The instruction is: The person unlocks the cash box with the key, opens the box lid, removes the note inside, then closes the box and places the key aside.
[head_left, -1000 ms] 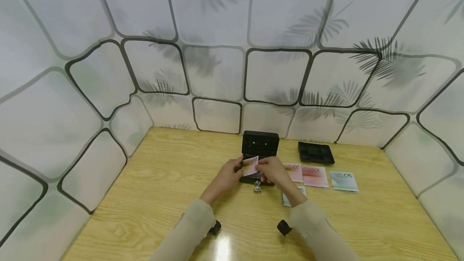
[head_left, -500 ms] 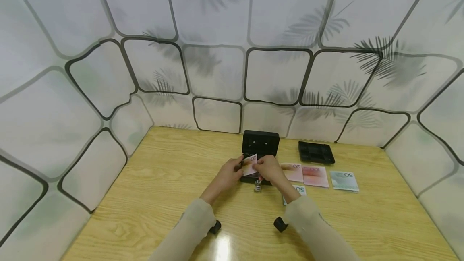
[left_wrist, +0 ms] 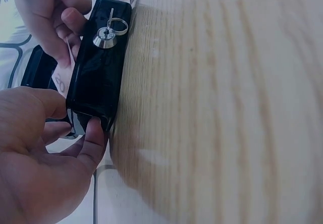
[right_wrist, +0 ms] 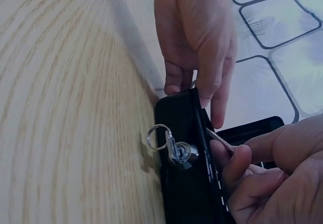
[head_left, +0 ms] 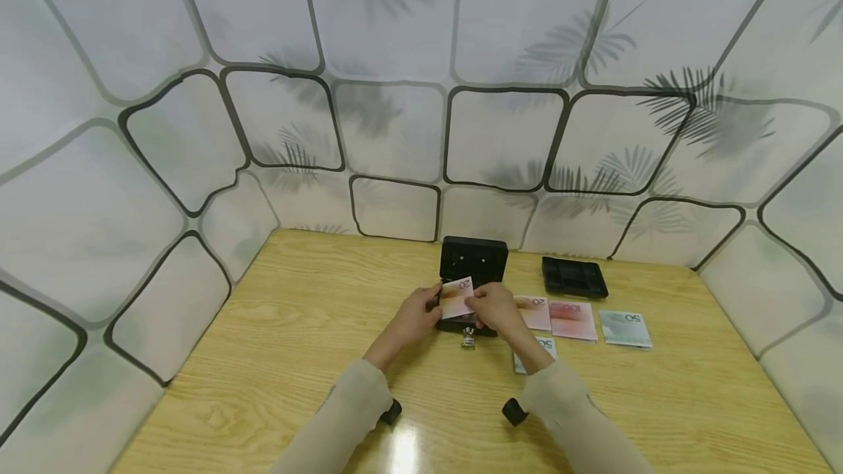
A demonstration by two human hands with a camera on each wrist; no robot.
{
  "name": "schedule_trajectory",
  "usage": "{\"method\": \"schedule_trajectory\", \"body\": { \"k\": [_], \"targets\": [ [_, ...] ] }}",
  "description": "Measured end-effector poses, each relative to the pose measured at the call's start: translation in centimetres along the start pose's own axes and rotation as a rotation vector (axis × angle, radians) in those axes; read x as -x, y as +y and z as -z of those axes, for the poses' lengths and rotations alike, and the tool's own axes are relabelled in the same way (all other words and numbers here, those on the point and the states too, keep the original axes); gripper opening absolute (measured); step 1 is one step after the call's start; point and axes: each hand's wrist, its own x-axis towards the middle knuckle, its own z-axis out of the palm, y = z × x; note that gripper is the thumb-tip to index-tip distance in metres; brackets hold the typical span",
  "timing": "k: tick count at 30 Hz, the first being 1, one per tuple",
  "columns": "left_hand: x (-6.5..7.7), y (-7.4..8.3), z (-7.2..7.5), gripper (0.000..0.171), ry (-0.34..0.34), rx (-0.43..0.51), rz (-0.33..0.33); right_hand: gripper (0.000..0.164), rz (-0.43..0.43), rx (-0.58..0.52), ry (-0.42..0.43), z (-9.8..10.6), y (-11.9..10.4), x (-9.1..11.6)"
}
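A black cash box (head_left: 473, 260) stands with its lid raised at the back of the table. My left hand (head_left: 419, 307) grips its left end, fingers over the wall, as the left wrist view shows (left_wrist: 53, 148). My right hand (head_left: 495, 306) pinches a pinkish 20 banknote (head_left: 456, 298) between thumb and fingers, tilted over the box's opening. On the box's front a lock (right_wrist: 182, 153) holds a key with a ring. The right hand (right_wrist: 272, 176) partly hides the box's inside.
A black compartment tray (head_left: 574, 278) lies at the back right. Beside the box lie another 20 note (head_left: 532, 311), a red 100 note (head_left: 572, 320) and a green 50 note (head_left: 625, 329). Another 50 note (head_left: 546, 346) lies partly under the right forearm. Patterned walls border the table (head_left: 296, 386).
The right hand shifted slightly left, then back right, with the 20 note between its fingers; the note's angle changed and it now stands a little higher. The left hand stayed in place.
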Motion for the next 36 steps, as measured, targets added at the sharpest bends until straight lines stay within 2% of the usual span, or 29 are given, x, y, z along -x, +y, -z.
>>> {"method": "schedule_trajectory", "body": {
  "k": [16, 22, 31, 36],
  "targets": [
    [-0.1, 0.2, 0.0, 0.056, -0.004, 0.003, 0.006, 0.028, -0.002, -0.057, 0.006, 1.9, -0.4, 1.2],
    [-0.1, 0.1, -0.1, 0.055, -0.001, 0.005, 0.014, 0.019, 0.016, -0.07, -0.003, 3.4, -0.6, 1.6],
    [-0.2, 0.0, -0.1, 0.055, -0.006, 0.022, 0.012, 0.026, -0.044, -0.135, 0.007, 5.8, -1.3, 2.4],
    [-0.1, -0.2, -0.1, 0.055, -0.002, 0.011, 0.002, 0.027, -0.026, -0.138, 0.033, 7.3, -1.5, 3.0]
  ]
}}
